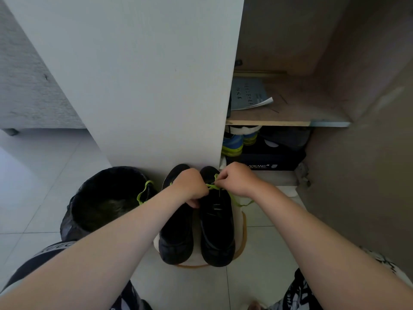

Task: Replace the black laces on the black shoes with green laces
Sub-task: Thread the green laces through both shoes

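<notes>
Two black shoes stand side by side on a white round stool [240,222], toes toward the cabinet. Over the right shoe [216,222], my right hand [235,181] pinches a green lace [211,186] near the front eyelets. My left hand [190,186] grips the same lace from the left, fingers curled over the gap between the shoes. A loose green tail runs off to the right of the shoe. The left shoe [176,233] is partly hidden under my left wrist. Another green lace [144,194] hangs over the rim of the bin.
A bin with a black liner [98,206] stands left of the stool. A white cabinet panel [138,86] rises just behind the shoes. To the right is an open cabinet with a booklet [249,93] on a shelf, shoes and a dark shoebox [268,162] below.
</notes>
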Available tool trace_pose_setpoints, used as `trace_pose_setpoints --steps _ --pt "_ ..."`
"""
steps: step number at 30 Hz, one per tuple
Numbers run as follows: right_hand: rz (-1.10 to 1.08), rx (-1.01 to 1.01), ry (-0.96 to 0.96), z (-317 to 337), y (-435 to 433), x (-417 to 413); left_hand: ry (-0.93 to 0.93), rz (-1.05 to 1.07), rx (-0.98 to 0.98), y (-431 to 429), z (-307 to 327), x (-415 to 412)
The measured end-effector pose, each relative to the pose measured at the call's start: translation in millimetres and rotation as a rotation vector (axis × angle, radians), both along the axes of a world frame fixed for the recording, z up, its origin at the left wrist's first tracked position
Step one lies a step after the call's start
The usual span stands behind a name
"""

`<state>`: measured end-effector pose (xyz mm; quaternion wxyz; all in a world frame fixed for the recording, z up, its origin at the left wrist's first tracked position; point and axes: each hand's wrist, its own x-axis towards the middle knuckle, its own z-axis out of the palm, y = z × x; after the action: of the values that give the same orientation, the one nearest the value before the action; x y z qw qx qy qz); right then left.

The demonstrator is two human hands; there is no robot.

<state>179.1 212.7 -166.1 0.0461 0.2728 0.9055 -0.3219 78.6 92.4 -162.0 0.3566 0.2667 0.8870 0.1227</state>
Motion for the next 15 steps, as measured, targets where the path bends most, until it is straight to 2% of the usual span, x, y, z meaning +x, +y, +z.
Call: trace_pose_setpoints --steps 4,8,12,15 --pt "0.063 0.051 -0.032 -1 -12 -1 -0.190 0.152 0.063 -5 -13 -11" --pt "0.144 0.249 -0.108 -3 -24 -2 -0.341 0.247 0.117 -10 -18 -15" --pt "0.151 0.345 -0.090 -6 -30 -5 -0.428 0.295 0.144 -12 -21 -16" --pt "0.139 0.338 -0.110 -8 -30 -7 -0.485 0.316 0.141 -12 -20 -18"
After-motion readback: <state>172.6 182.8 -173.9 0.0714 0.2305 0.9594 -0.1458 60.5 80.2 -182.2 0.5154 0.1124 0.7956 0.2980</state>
